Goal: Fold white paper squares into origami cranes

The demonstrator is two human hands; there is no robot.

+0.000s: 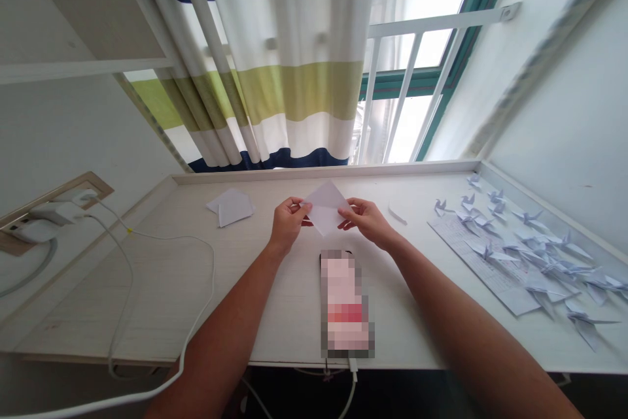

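Observation:
Both hands hold one white square sheet of paper [324, 207] a little above the white desk [196, 275], turned like a diamond. My left hand [287, 221] pinches its left corner, fingers closed on it. My right hand [366, 217] pinches the right corner the same way. Below the hands a phone [346, 301] lies flat on the desk, its screen blurred.
Loose white paper sheets [230, 206] lie to the left of the hands. Several folded paper cranes [530, 242] sit on a printed sheet at the right. A small paper scrap [397, 213] lies near my right hand. A white cable [196, 314] runs from a wall charger [53, 213] across the desk's left side.

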